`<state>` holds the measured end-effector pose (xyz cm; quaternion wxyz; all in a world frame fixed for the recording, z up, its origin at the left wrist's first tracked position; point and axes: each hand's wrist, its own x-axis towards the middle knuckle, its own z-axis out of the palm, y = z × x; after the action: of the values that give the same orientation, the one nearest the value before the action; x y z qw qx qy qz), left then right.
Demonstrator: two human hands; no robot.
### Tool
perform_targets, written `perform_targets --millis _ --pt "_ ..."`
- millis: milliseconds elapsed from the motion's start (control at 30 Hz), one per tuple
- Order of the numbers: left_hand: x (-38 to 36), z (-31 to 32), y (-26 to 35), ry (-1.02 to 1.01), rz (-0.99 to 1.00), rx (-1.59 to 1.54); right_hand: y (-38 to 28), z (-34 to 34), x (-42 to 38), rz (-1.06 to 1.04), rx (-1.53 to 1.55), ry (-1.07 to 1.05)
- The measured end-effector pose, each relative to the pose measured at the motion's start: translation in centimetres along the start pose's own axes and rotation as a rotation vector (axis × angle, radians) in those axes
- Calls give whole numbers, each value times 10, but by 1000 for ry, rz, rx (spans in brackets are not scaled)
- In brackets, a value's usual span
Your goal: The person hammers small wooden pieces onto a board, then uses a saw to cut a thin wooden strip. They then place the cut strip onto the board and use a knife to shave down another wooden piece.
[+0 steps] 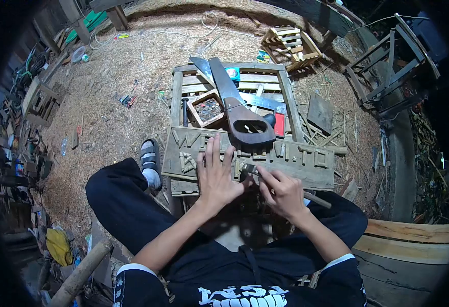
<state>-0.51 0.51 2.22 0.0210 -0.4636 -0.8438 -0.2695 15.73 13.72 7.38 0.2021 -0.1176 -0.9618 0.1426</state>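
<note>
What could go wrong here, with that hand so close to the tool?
The left hand lies flat on the carved sign board, right beside the tool held in the right hand; a slip might nick the fingers. The handsaw rests just above the board and could be knocked loose.

A hand saw (234,105) is lying on a slatted pallet (286,89); a small crate (288,47) is sitting on sawdust beyond.

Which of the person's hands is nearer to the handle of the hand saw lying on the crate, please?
The left. The left hand lies flat on the carved wooden sign, fingertips just below the saw handle. The right hand sits lower and further right, gripping a small tool.
</note>
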Motion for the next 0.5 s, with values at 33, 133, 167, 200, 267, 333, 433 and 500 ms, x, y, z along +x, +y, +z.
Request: perform_targets --millis 33,133,167,200,267,333,433,500 --pt "0 0 -1 1 0 6 0 1 0 8 -16 1" --pt "-2 3 -3 13 -5 15 -1 -1 1 -118 18 120" --pt "-2 3 -4 18 12 20 -1 -1 -1 -111 17 120" --pt "-2 4 -2 17 19 18 0 -2 -2 -75 -26 68" --pt "0 4 0 18 -22 -14 1 0 0 -10 -109 -33" --pt "0 -1 -1 -9 -25 11 -2 -7 4 -88 -64 32" --pt "-3 1 -2 -27 -2 35 -3 -2 3 -92 -13 6" --pt "-1 3 -3 8 10 31 -3 1 -1 -68 -4 9"
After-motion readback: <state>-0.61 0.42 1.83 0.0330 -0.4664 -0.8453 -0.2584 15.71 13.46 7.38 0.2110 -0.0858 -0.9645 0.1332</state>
